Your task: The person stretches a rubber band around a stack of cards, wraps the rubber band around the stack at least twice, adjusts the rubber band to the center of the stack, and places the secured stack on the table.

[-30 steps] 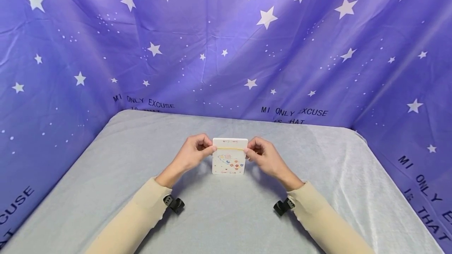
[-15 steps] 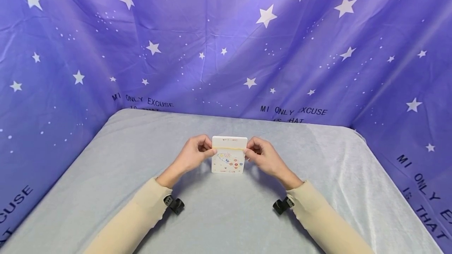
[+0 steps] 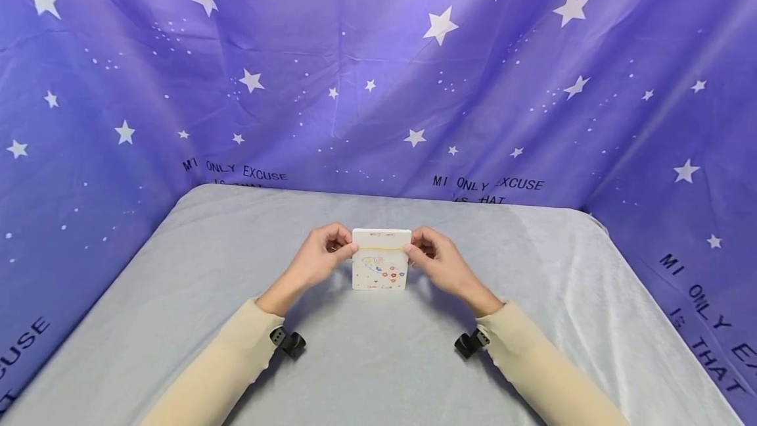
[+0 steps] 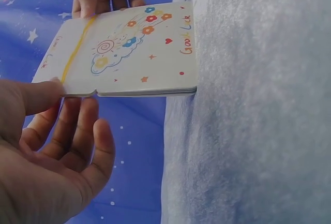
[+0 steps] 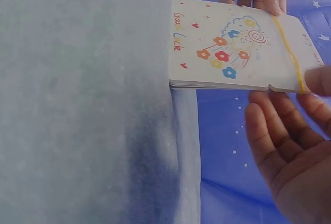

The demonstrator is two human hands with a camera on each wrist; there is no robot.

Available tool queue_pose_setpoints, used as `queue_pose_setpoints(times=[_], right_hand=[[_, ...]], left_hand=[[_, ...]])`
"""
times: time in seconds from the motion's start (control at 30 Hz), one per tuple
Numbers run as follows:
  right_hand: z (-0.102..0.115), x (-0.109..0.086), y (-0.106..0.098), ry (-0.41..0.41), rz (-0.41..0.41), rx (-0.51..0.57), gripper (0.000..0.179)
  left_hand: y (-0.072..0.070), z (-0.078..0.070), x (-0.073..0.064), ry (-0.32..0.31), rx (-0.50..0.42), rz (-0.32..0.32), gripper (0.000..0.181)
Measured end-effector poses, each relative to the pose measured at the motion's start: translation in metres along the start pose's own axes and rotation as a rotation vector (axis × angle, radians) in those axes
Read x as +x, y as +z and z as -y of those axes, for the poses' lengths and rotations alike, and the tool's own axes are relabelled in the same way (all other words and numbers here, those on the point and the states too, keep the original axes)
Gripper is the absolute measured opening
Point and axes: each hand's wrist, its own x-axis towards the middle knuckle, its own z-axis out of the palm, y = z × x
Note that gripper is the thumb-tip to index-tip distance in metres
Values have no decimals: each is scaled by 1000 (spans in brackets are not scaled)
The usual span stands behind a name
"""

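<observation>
A small stack of white cards (image 3: pixel 380 275), printed with flowers, a cloud, a spiral sun and "Good Luck", stands upright on the table in the head view. Across its upper part runs a yellow rubber band (image 4: pixel 78 48). My left hand (image 3: pixel 319 256) pinches the stack's left edge, thumb on the front over the band's end and fingers behind. On the opposite edge, my right hand (image 3: pixel 442 260) pinches at the same height, its thumb also at the band. Small notches show in the side edges in both wrist views. The back of the stack is hidden.
Grey plush cloth (image 3: pixel 378 360) covers the table. Purple curtains (image 3: pixel 331 51) with white stars and lettering enclose the back and sides. A black wrist camera (image 3: pixel 290 342) sits on the left sleeve, another black camera (image 3: pixel 471 343) on the right.
Both hands keep their pinch on the card stack, and the band stays at the same height on it. The whole head view has shifted slightly.
</observation>
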Motion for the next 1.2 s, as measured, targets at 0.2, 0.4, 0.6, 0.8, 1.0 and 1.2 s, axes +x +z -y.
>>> queue_pose_setpoints(times=[0.2, 0.4, 0.6, 0.8, 1.0, 1.2], right_hand=[[13, -1, 2, -11, 15, -3, 8], [11, 1, 0, 2, 31, -29, 8], [-17, 9, 0, 19, 28, -26, 9], [-19, 7, -1, 33, 43, -112, 7], [-20, 8, 0, 37, 103, -214, 7], [-20, 5, -1, 45, 123, -204, 5]], left_hand=[[-3, 5, -1, -9, -15, 24, 8], [-4, 5, 0, -17, -28, 15, 8], [-4, 4, 1, -27, -12, 20, 9], [-1, 7, -1, -48, 34, 44, 12], [-1, 7, -1, -46, 53, 31, 11], [-5, -1, -3, -52, 60, 87, 10]])
